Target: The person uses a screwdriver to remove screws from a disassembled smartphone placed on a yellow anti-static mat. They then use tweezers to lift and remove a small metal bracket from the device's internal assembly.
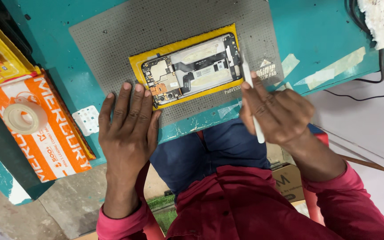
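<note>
An opened phone (192, 70) with its circuit board and metal frame exposed lies on a yellow sheet (136, 62) on a grey perforated mat (125, 31). My left hand (127, 129) rests flat on the mat's near edge, fingers together, fingertips just short of the phone's left end. My right hand (274, 113) is closed around a thin white tool (250, 93), whose tip points up beside the phone's right end.
The mat sits on a teal workbench (316, 31). An orange box (50, 133) with a roll of clear tape (24, 118) on it lies at left, beside a small white part (86, 120). Black cables (370, 82) and white foam (383, 22) are at the far right.
</note>
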